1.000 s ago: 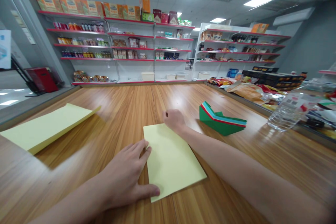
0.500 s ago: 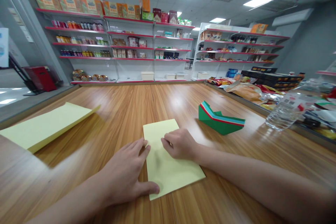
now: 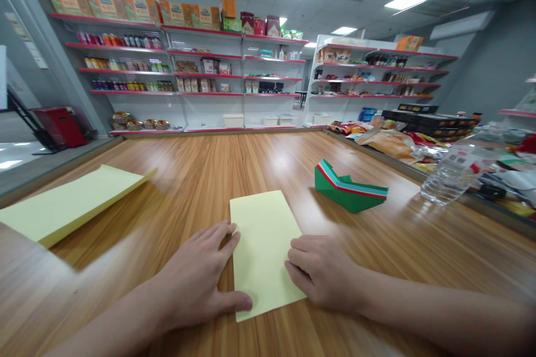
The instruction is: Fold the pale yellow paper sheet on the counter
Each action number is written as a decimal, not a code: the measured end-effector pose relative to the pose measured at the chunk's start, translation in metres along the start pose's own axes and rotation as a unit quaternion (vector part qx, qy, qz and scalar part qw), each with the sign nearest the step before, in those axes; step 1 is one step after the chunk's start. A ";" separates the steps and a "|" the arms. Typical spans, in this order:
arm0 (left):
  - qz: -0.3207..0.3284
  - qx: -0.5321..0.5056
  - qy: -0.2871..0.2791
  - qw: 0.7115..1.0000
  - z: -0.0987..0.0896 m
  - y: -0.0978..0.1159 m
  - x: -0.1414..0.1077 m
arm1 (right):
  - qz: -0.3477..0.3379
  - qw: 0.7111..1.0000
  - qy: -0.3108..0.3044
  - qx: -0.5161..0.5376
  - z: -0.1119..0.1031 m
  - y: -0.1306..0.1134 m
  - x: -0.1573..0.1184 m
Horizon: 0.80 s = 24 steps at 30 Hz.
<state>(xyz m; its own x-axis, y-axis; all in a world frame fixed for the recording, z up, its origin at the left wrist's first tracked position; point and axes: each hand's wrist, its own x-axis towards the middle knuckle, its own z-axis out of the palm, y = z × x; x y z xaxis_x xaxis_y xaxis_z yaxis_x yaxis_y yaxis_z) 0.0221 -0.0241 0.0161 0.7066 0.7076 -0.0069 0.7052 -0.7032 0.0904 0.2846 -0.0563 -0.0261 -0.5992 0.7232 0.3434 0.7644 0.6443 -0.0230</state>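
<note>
A pale yellow sheet of paper (image 3: 263,251) lies flat on the wooden table in front of me, its long side pointing away. My left hand (image 3: 205,273) rests along its left edge with fingers stretched out; the fingertips touch the edge and the thumb presses near the lower left corner. At the lower right edge, my right hand (image 3: 322,268) is curled, knuckles up, with its fingertips down on the paper. That hand covers part of the right edge. Beyond it stands a folded green paper boat (image 3: 350,189) with a blue, white and red band.
A larger yellow paper (image 3: 75,203) with raised edges lies at the left on the table (image 3: 201,167). A clear plastic bottle (image 3: 454,173) leans at the right edge, by packaged snacks (image 3: 389,142). Stocked shelves (image 3: 201,56) stand behind.
My right hand has slid across the paper, from its upper middle towards me and right, to the lower right edge. The left hand stays in place. The view has shifted slightly.
</note>
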 end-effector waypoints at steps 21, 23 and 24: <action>0.013 0.001 -0.001 1.000 -0.001 0.000 -0.001 | 0.147 0.960 -0.178 -0.161 0.005 0.072 0.081; 0.016 -0.005 0.007 1.000 -0.001 0.001 0.000 | 0.173 0.958 -0.171 -0.154 0.010 0.077 0.088; 0.015 -0.008 0.010 1.000 -0.001 0.001 0.000 | 0.187 0.957 -0.166 -0.149 0.012 0.079 0.091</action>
<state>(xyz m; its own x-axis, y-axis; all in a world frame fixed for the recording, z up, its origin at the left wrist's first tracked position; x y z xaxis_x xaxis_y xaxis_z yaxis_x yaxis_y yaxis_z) 0.0225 -0.0248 0.0173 0.7266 0.6869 0.0162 0.6818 -0.7237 0.1069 0.2875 0.0637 -0.0074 -0.2746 0.9605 0.0460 0.9445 0.2604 0.2002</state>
